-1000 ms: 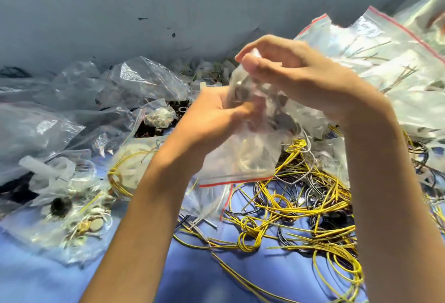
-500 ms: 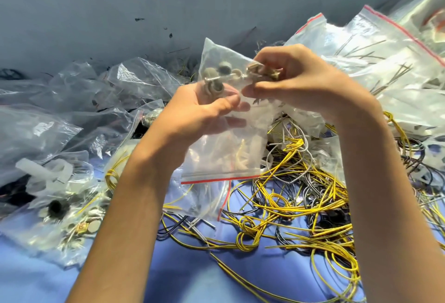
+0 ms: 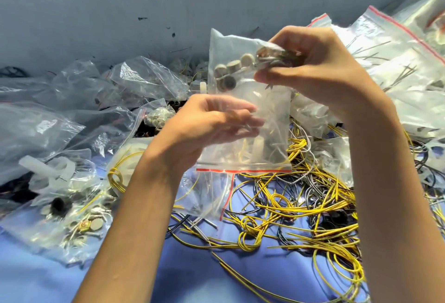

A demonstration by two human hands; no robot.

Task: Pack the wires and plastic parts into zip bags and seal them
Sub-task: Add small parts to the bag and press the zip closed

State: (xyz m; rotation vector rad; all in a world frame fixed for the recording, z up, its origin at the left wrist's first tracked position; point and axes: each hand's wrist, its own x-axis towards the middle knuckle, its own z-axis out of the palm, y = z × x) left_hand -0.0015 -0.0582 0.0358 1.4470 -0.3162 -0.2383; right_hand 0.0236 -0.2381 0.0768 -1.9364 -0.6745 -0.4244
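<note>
At the upper right corner of a clear zip bag (image 3: 272, 110), held up above the desk, the right hand (image 3: 313, 71) pinches the plastic in a narrow grip. Its thumb is underneath and its fingers curl over a clump of small parts inside. The bag hangs upside down, with its red-lined zip strip along the bottom edge. Round grey discs (image 3: 231, 69) are bunched inside, just left of that grip. The left hand (image 3: 207, 122) lies at the bag's middle, fingers loosely stretched and blurred, partly seen through the plastic, holding nothing.

Directly below the bag, a second small zip bag (image 3: 207, 194) lies on the blue desk (image 3: 192, 266). Below and to the right of the bag spreads a tangle of yellow wires (image 3: 301, 196) mixed with black and grey ones. To its right, large clear bags (image 3: 397, 62) with red strips are piled up. To its left, crumpled clear bags (image 3: 72, 110) crowd the desk, and one lower bag (image 3: 72, 218) holds discs and a black part. Behind the bag stands a grey wall (image 3: 120, 13).
</note>
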